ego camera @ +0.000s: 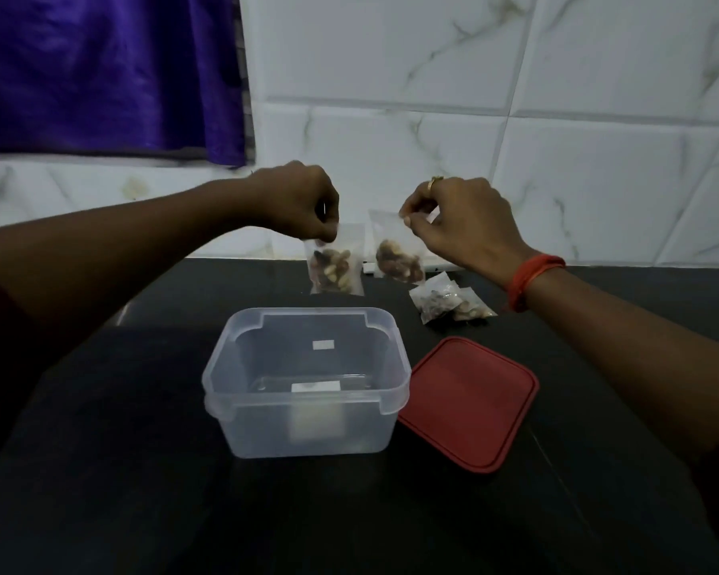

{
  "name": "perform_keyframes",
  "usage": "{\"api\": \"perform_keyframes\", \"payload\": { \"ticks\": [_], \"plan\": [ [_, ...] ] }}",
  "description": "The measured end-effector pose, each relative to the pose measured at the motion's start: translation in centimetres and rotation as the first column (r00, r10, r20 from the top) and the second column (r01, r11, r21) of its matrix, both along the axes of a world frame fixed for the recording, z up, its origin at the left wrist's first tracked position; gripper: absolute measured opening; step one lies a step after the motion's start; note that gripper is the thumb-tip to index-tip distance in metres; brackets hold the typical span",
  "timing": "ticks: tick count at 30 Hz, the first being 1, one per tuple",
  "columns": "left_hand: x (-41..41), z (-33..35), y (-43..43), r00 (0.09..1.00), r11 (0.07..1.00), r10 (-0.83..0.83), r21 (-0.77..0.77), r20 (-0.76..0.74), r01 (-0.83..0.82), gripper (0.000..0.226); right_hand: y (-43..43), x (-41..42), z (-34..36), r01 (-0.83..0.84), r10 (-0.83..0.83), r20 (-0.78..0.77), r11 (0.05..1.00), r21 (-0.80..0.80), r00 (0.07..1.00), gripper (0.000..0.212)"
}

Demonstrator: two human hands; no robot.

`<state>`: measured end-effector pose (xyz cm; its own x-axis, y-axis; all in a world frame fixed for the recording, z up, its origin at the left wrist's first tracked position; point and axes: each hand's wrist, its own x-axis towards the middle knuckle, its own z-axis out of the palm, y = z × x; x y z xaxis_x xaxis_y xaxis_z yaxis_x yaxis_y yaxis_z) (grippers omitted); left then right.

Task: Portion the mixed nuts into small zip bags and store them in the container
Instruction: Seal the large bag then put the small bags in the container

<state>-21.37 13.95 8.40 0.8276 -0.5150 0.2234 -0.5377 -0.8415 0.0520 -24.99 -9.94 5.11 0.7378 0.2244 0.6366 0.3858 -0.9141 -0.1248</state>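
My left hand [297,201] pinches the top of a small zip bag of mixed nuts [335,265] and holds it hanging above the far side of the counter. My right hand [461,217] pinches the top of a second nut bag [399,259] beside the first. Two more filled bags [449,300] lie on the dark counter to the right. A clear plastic container [225,383] stands open in front of the hanging bags, with only a white label showing inside. Its red lid [470,402] lies flat to its right.
The dark counter [142,471] runs back to a white marble-tiled wall [557,118]. A purple curtain [100,72] hangs at the upper left. A white strip [368,267] lies at the foot of the wall behind the bags.
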Motion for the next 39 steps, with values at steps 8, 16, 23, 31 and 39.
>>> {"api": "perform_keyframes", "payload": {
  "ticks": [8, 16, 23, 31, 39],
  "plan": [
    [-7.6, 1.7, 4.7, 0.998, 0.982, -0.065, -0.175, 0.024, 0.068, 0.006, 2.8, -6.5, 1.2, -0.197, 0.208, -0.037, 0.962, 0.191, 0.978, 0.01],
    [-8.9, -4.8, 7.1, 0.995, 0.991, -0.046, -0.13, -0.084, 0.035, 0.012, 4.3, -7.9, -3.5, -0.272, 0.275, -0.261, 0.961, 0.051, 0.925, 0.012],
    [-8.5, -8.0, 6.8, 1.0, 0.998, -0.016, 0.052, -0.017, 0.017, 0.008, 4.7, -6.3, -6.1, -0.284, 0.269, -0.293, 0.959, -0.008, 0.917, 0.009],
    [-8.8, -7.6, 5.8, 0.96, 0.996, -0.05, 0.089, 0.277, 0.026, 0.027, 3.1, -4.7, -5.5, -0.172, 0.173, -0.001, 0.982, -0.081, 0.985, 0.02],
    [-4.6, -6.7, 2.2, 0.997, 0.992, -0.03, -0.12, 0.066, 0.038, 0.018, -2.9, 0.3, -4.6, 0.08, -0.057, -0.138, 0.981, 0.174, 0.989, 0.01]
  ]
}}
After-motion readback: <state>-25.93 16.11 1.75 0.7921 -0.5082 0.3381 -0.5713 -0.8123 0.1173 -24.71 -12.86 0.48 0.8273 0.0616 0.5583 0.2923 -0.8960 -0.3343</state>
